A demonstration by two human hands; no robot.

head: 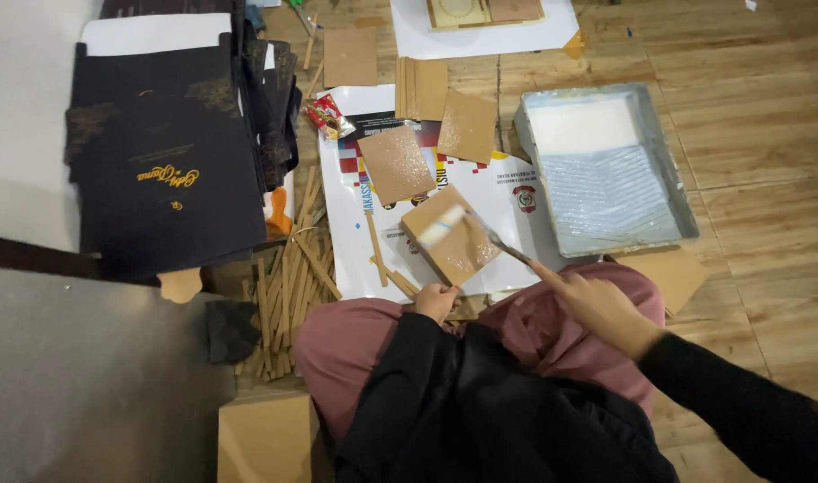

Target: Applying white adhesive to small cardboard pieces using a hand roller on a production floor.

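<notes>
Right hand (597, 304) grips a small paint roller (445, 225) rolling glue over the brown card (452, 237) that the left hand (436, 300) pinches at its near corner; two coated-looking cards (397, 164) lie beyond, uncoated stack (420, 88) farther off, glue tray (673, 192) just right.

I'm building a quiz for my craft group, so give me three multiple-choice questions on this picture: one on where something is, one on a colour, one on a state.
1. Where is the paint tray?
A. on the person's lap
B. on the floor, right of the poster
C. on the black sheets

2. What colour are the trousers?
A. pink
B. green
C. white

3. What is the roller doing?
A. lying in the tray
B. hanging on a wall
C. resting on a cardboard square

Answers:
1 B, it sits beside the poster.
2 A, the knees show pink.
3 C, the right hand holds it on the cardboard square while the left hand steadies the square's edge.
</notes>
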